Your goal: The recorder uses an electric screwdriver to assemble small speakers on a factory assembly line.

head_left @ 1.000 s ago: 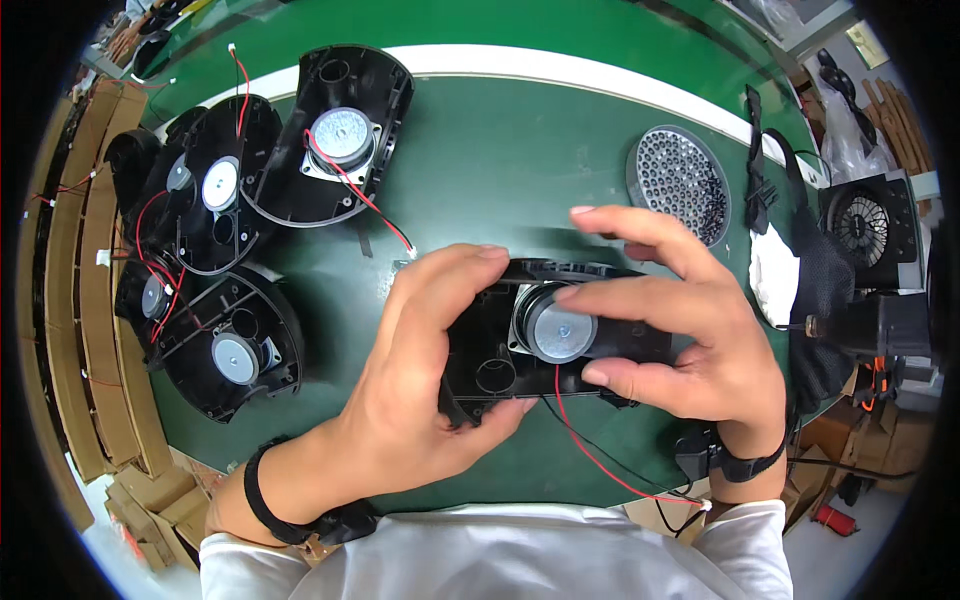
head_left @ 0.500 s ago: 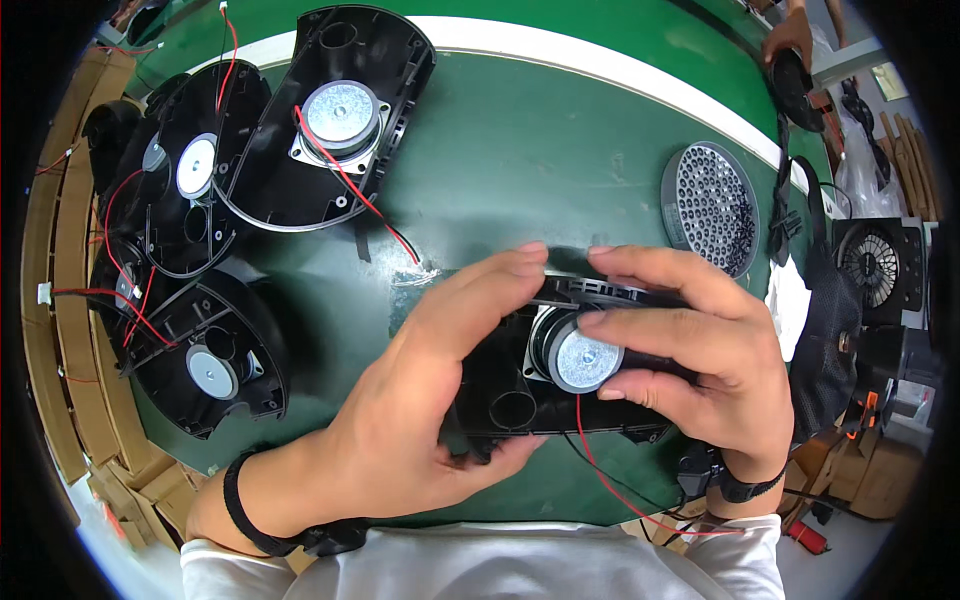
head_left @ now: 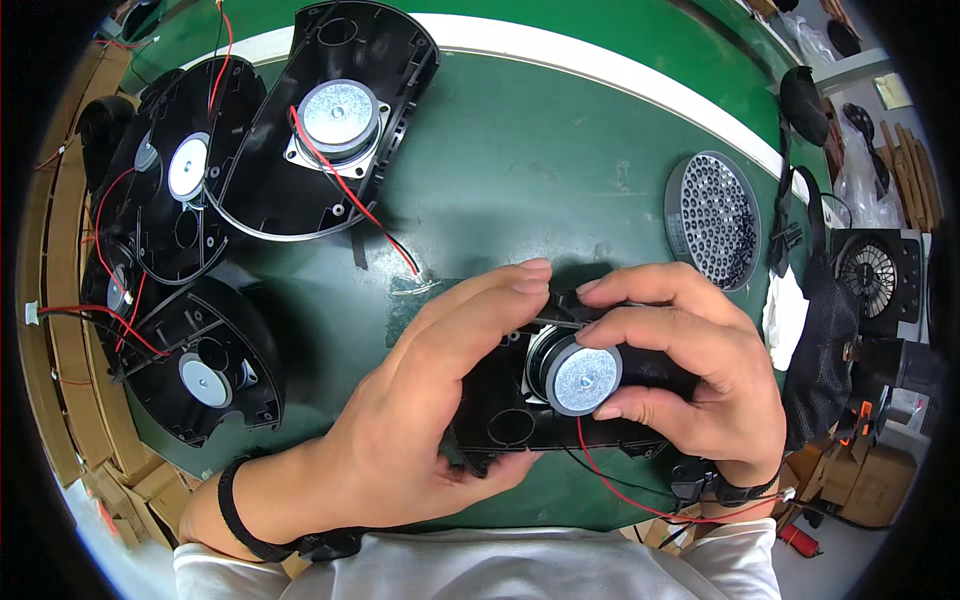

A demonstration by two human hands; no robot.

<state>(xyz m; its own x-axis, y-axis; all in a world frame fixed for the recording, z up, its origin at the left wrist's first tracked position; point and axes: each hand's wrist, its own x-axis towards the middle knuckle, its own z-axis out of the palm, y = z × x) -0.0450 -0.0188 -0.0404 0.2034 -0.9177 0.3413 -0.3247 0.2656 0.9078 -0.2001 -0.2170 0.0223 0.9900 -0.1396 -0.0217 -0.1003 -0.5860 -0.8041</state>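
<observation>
A black plastic speaker housing (head_left: 482,412) is held just above the green table, open side up. My left hand (head_left: 405,400) clasps its left end, fingers over the far edge and thumb at the near edge. A round speaker driver (head_left: 586,380) with a silvery magnet back sits in the housing. My right hand (head_left: 705,350) curls around the driver, with thumb and fingers on the magnet's right side and a fingertip at the housing's far edge. The driver's red and black wires (head_left: 625,492) trail over the near edge toward my right wrist. The driver's mounting flange is partly hidden.
Several similar black housings (head_left: 262,190) with speakers and loose wires stand at the left. A round grey tray (head_left: 681,210) of small dark screws lies at the back right. Beyond it are a black bag (head_left: 825,370) and a small fan (head_left: 868,275). Cardboard (head_left: 60,300) lines the left edge.
The housing has tilted slightly, so the slots on its far edge no longer show. My right fingers have shifted on the driver. A co-worker's hand at the upper right has left the view.
</observation>
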